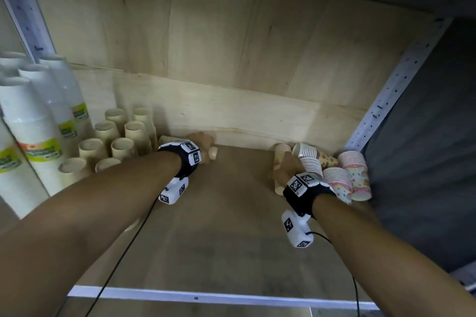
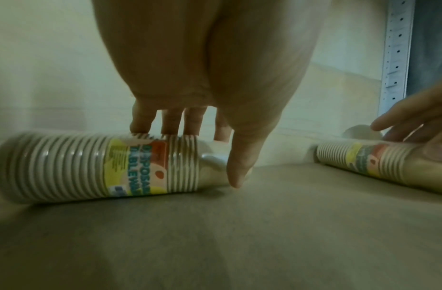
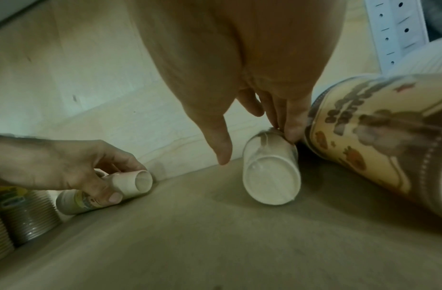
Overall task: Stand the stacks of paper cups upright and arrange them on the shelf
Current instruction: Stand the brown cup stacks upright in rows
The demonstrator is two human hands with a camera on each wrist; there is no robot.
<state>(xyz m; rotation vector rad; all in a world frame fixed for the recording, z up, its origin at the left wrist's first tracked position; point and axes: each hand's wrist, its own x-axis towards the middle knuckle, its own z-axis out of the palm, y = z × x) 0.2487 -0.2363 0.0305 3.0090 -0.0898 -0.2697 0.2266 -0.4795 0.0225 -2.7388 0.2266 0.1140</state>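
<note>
Two wrapped stacks of white paper cups lie on their sides on the wooden shelf (image 1: 231, 226). My left hand (image 1: 206, 149) grips the left stack (image 1: 213, 154) near the back wall. In the left wrist view its fingers (image 2: 170, 125) lie over this labelled stack (image 2: 90, 166) and the thumb stands in front. The right wrist view shows the left hand (image 3: 103, 182) curled round that stack (image 3: 132, 181). My right hand (image 1: 282, 166) reaches over the right stack (image 1: 279, 188). Its fingertips (image 3: 290, 135) touch the far side of this stack (image 3: 272, 176), thumb apart.
Tall white labelled stacks (image 1: 31, 131) and brown cup stacks (image 1: 118, 141) stand upright at the left. Patterned cup stacks (image 1: 345, 180) lie piled at the right, close against my right hand. A perforated white post (image 1: 386, 95) bounds the right side; the shelf's front edge (image 1: 206, 296) is white.
</note>
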